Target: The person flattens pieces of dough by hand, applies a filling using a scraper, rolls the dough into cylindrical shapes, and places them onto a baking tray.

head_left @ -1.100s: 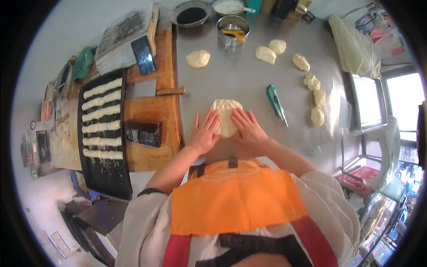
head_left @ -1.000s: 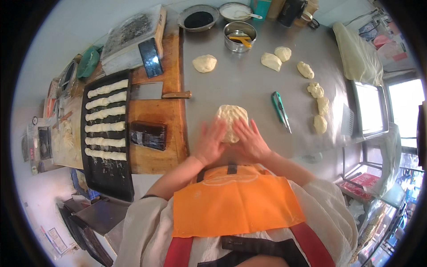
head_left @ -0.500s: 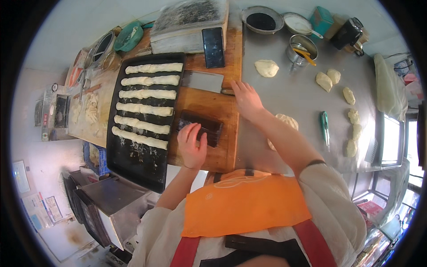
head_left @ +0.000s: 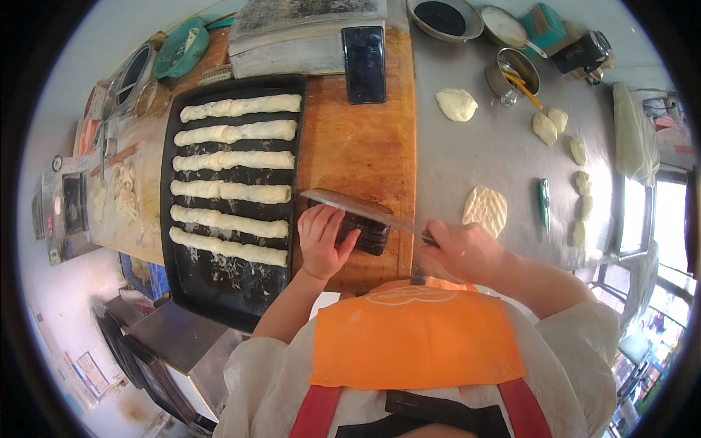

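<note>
My right hand point(head_left: 460, 248) grips the handle of a wide-bladed knife point(head_left: 343, 201), its blade lying across a dark, glossy rectangular block point(head_left: 365, 237) on the wooden board point(head_left: 343, 146). My left hand point(head_left: 321, 241) has curved fingers on the block's left part, just below the blade. Left of them, a black tray point(head_left: 219, 285) bears several long, pale dough ropes point(head_left: 234, 188). Right of the board, a flattened dough piece point(head_left: 484, 213) lies on the steel table point(head_left: 467, 146), with a green-handled cutter point(head_left: 545, 206) farther right.
At the back are a black phone point(head_left: 364, 64) against a floury box point(head_left: 285, 47), a green bowl point(head_left: 180, 55), bowls of dark point(head_left: 439, 16) and white contents point(head_left: 502, 28), and a metal pot point(head_left: 504, 69). Several dough lumps point(head_left: 456, 104) lie on the steel; a plastic bag point(head_left: 631, 131) hangs at right.
My hands left the flattened dough and moved left. The right took the knife by its handle and raised it from the board onto the dark block; the left took hold of the block.
</note>
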`<state>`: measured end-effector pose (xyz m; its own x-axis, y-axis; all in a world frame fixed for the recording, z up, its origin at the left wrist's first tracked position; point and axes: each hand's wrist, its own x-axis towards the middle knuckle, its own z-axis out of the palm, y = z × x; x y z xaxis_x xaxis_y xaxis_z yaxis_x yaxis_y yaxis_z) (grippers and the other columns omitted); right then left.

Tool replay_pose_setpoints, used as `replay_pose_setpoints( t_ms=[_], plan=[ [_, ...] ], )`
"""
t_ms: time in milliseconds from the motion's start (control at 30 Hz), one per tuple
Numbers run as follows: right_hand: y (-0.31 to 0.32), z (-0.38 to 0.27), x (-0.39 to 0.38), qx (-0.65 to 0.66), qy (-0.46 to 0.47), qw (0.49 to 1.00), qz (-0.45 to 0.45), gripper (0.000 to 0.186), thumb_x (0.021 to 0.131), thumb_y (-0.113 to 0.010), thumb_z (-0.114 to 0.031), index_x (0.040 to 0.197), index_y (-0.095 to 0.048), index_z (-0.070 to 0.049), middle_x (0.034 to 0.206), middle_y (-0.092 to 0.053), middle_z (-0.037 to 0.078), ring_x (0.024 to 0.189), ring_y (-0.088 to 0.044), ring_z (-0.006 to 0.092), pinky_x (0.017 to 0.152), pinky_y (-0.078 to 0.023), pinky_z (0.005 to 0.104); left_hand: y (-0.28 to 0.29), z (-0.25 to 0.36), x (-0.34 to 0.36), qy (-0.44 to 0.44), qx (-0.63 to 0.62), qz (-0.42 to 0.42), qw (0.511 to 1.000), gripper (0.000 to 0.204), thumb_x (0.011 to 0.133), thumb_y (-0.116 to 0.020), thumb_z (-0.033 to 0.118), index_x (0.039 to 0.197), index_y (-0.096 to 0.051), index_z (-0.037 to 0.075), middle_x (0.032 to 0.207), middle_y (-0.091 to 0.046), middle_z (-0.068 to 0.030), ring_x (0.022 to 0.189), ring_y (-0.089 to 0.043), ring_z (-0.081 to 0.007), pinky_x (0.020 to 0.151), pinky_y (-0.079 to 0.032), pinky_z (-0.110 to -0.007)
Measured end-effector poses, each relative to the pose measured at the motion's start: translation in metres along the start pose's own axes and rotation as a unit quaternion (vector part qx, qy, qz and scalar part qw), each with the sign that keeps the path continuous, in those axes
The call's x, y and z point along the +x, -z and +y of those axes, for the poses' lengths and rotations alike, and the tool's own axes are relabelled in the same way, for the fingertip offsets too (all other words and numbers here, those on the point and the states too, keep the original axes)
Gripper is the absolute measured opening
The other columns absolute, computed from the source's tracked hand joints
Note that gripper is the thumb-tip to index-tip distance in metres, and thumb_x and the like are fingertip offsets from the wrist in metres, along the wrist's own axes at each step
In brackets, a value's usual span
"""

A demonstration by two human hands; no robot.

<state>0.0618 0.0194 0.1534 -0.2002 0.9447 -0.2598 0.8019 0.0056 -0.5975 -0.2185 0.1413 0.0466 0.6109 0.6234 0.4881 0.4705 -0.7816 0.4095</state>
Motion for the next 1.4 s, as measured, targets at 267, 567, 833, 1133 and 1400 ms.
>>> replay_pose_setpoints(
  t_ms=[267,567,833,1133,1400],
  plan=[
    [0.006,-0.012,0.017,-0.039,0.023,0.998,-0.042,0.033,0.097,-0.065,-0.028,0.095,-0.046,-0.001,0.07,-0.063,0.016,0.063,-0.066,0.0365,0.054,-0.055,0.0434,-0.005,-0.008,-0.003,0.008,-0.01,0.003,1.0,0.046,0.079,-0.08,0.032,0.111,-0.066,0.001,0.113,-0.062,-0.0134,0.109,-0.056,-0.0385,0.096,-0.041,-0.051],
    [0.008,-0.011,0.024,-0.022,0.012,0.998,-0.055,0.034,0.099,-0.064,-0.029,0.094,-0.048,0.0,0.067,-0.061,0.016,0.063,-0.066,0.0371,0.053,-0.053,0.0447,-0.012,-0.016,-0.009,0.017,-0.016,0.005,1.0,0.048,0.077,-0.082,0.032,0.112,-0.065,0.003,0.12,-0.059,-0.0137,0.113,-0.055,-0.0388,0.098,-0.04,-0.053],
    [0.013,-0.006,0.039,0.005,0.051,0.998,-0.035,0.036,0.099,-0.063,-0.032,0.092,-0.049,0.001,0.063,-0.059,0.015,0.062,-0.066,0.0366,0.051,-0.053,0.0439,-0.01,-0.017,-0.007,0.014,-0.013,-0.004,1.0,0.048,0.085,-0.077,0.036,0.112,-0.063,-0.001,0.119,-0.059,-0.0174,0.112,-0.053,-0.041,0.098,-0.043,-0.052],
    [0.003,0.002,0.046,0.024,0.025,0.998,-0.047,0.036,0.1,-0.062,-0.035,0.094,-0.05,-0.001,0.061,-0.061,0.016,0.056,-0.064,0.0369,0.049,-0.052,0.0449,-0.012,-0.02,-0.006,0.019,-0.021,0.006,1.0,0.049,0.082,-0.079,0.035,0.114,-0.065,0.002,0.121,-0.059,-0.014,0.112,-0.055,-0.0373,0.097,-0.042,-0.05],
    [-0.006,0.012,0.057,-0.021,-0.019,0.992,-0.124,0.037,0.101,-0.06,-0.035,0.096,-0.049,0.0,0.065,-0.062,0.016,0.061,-0.066,0.0378,0.054,-0.054,0.0459,-0.014,-0.021,-0.003,0.022,-0.026,0.009,0.999,0.047,0.08,-0.08,0.033,0.114,-0.066,0.004,0.119,-0.06,-0.0126,0.11,-0.057,-0.0356,0.095,-0.043,-0.05]
  ],
)
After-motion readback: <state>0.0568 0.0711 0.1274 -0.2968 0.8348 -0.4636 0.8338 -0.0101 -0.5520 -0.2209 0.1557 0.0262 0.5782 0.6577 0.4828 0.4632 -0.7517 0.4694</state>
